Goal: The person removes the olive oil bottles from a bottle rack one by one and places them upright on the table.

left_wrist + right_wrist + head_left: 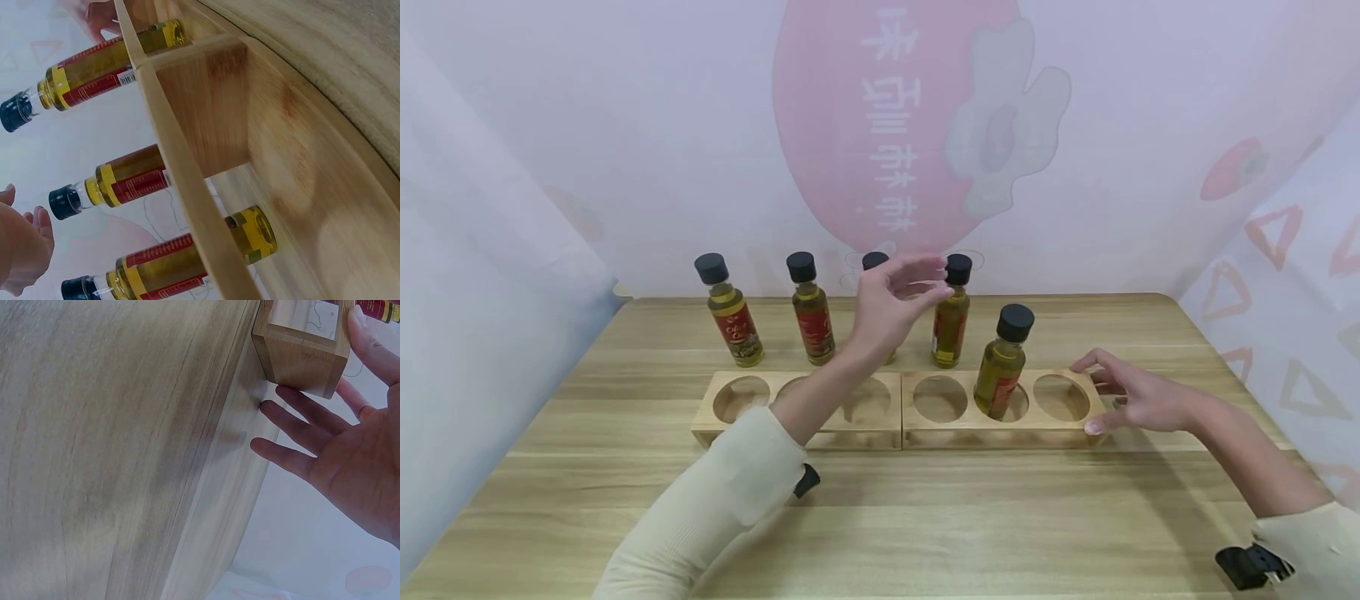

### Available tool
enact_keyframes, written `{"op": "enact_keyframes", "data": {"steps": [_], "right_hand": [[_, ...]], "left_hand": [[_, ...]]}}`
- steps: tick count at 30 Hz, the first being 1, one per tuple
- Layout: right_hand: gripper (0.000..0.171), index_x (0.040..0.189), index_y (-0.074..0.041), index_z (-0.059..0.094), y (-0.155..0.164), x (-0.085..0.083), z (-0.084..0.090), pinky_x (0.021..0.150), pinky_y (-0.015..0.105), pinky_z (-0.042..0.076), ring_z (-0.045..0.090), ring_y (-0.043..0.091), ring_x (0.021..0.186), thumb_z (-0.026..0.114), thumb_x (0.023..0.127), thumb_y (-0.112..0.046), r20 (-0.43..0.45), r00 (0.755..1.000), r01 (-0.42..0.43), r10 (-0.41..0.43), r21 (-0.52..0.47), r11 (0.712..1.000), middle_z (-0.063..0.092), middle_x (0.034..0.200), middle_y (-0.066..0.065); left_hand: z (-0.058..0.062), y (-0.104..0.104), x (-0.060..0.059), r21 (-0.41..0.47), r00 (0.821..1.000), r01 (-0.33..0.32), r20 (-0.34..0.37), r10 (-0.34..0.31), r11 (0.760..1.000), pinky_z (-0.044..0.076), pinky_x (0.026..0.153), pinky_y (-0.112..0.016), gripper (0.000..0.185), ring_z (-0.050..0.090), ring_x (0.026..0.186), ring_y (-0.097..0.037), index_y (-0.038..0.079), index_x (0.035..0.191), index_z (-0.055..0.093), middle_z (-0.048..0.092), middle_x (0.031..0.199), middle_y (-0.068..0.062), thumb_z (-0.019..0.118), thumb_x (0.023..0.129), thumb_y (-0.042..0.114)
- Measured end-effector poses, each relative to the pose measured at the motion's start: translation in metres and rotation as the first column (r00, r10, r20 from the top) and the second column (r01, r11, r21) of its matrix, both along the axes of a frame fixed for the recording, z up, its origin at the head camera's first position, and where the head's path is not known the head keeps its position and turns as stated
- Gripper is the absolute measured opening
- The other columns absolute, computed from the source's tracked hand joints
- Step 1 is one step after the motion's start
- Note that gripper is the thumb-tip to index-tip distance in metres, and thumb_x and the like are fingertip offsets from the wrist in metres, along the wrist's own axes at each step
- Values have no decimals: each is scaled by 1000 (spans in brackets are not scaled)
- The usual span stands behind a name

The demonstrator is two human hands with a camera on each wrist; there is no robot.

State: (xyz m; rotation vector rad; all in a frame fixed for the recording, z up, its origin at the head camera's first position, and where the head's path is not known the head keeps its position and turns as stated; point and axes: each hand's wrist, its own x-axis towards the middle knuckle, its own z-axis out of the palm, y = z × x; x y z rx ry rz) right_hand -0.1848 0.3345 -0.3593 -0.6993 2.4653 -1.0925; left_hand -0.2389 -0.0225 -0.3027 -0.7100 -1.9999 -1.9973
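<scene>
My left hand [891, 304] hovers over the back row, thumb and fingers loosely bent beside the black cap of an olive oil bottle [950, 329]. In the left wrist view, a gap separates the left hand [24, 247] from the nearest bottle [134, 181]. My right hand [1138, 396] grips the right end of a wooden bottle rack [1000, 437], thumb at the front corner and index finger at the back. In the right wrist view, the other fingers [294, 425] extend below the rack's end [300, 362]. One olive oil bottle [1000, 371] stands tilted in the rack's middle hole.
A second three-hole rack [857, 440] adjoins on the left, partly behind my left forearm. More olive oil bottles [737, 325] [812, 321] stand behind it, one mostly hidden by my left hand. A white patterned curtain [700, 125] hangs behind the wooden table [925, 525].
</scene>
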Motion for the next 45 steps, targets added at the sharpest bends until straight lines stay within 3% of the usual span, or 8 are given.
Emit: {"op": "enact_keyframes", "data": {"steps": [4,11,18,22,29,35,40,45], "right_hand": [[69,136,7,37,0,0,0,100,78,41,49,65,127,83,88,-10,-1,1000,-1,1,-3,1000,54,136,39],[70,137,7,36,1,0,-1,101,78,41,49,65,128,83,88,-10,8,1000,0,0,-6,1000,54,137,39],[70,138,6,36,1,-1,-1,100,78,41,48,65,128,83,88,-10,9,1000,4,-4,-5,1000,54,137,39],[70,137,6,36,1,0,-1,100,78,41,48,64,128,83,88,-10,7,1000,4,-4,-4,1000,53,138,39],[70,138,6,36,0,0,-1,101,78,41,48,64,129,83,88,-10,12,1000,3,-3,-4,1000,53,138,39],[70,138,6,36,0,0,0,101,77,42,48,64,129,83,88,-10,8,1000,4,-4,2,1000,53,138,39],[70,137,6,36,0,0,0,101,77,42,48,64,128,83,88,-10,10,1000,6,-6,0,1000,53,138,40],[70,137,6,36,0,0,0,100,77,43,48,65,129,83,88,-10,16,1000,6,-6,-5,1000,53,138,40]], "left_hand": [[0,2,5,5,999,42,11,-42,999,61,93,-32,33,72,107,-37,-7,120,71,74,116,-22,80,88,-5],[-2,4,12,5,996,86,32,-86,996,62,91,-35,33,76,95,-20,-9,119,70,76,109,-21,79,88,-6],[-5,7,16,-18,990,141,33,-140,990,62,90,-35,32,76,95,-20,-8,119,70,75,110,-23,78,88,-7],[-6,10,19,-50,978,204,62,-201,978,61,93,-36,34,75,100,-21,-5,123,69,75,115,-19,78,90,-4],[-10,14,20,-112,950,310,87,-302,944,54,105,-49,41,69,117,-32,-3,131,65,71,127,-17,77,92,0],[-12,19,22,-149,948,316,78,-308,937,56,103,-39,42,70,116,-24,-1,131,66,71,127,-15,79,91,3],[-13,24,23,-182,947,319,80,-310,930,56,104,-40,42,70,113,-18,-1,131,66,72,125,-16,79,91,4],[-14,28,23,-209,947,320,106,-304,924,57,101,-33,45,71,110,-14,2,133,67,74,121,-14,81,90,6]]}}
